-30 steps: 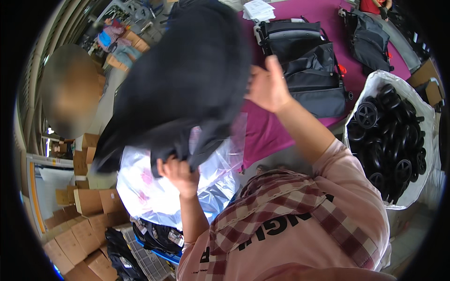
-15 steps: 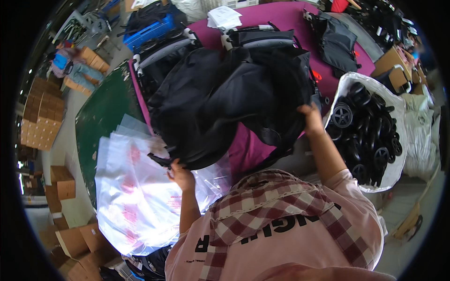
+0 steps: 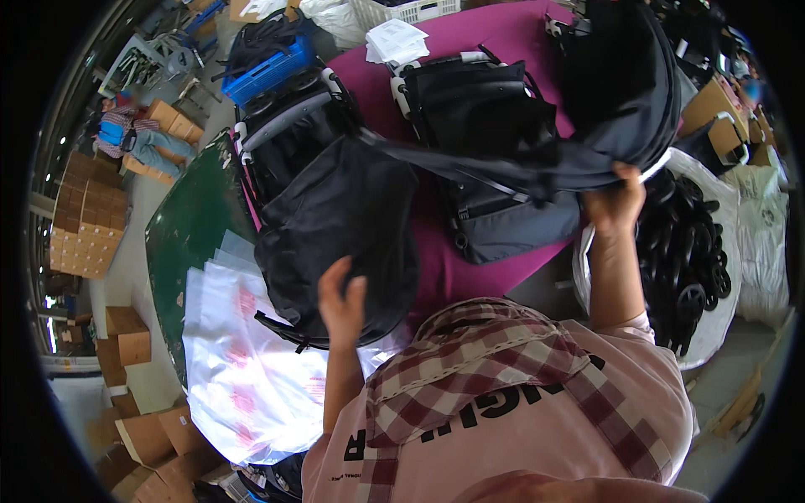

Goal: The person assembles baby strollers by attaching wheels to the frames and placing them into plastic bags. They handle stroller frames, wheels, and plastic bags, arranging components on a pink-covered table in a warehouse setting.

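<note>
My right hand [image 3: 618,201] is closed on a black fabric cover [image 3: 620,92], holding its curved edge up at the right. A twisted band of this fabric stretches leftward to a broad black fabric panel [image 3: 344,218]. My left hand [image 3: 341,306] is over the panel's lower part, thumb and fingers apart; whether it touches the cloth I cannot tell. The panel covers the lower part of a folded stroller [image 3: 289,117] with grey trim. A second folded stroller [image 3: 511,222], black and grey, lies to its right, partly behind the band.
The strollers lie on a purple-covered table [image 3: 470,29]. Clear plastic bags [image 3: 243,352] overlap a green board [image 3: 189,235] at the left. A white sack [image 3: 721,318] of black wheels stands at the right. Papers [image 3: 396,42], a blue crate [image 3: 268,71] and cartons [image 3: 126,335] surround; a person [image 3: 138,134] is far left.
My right hand has swept the black fabric to the right and up, uncovering the second stroller. My left hand has let go of the panel's lower edge and moved slightly right.
</note>
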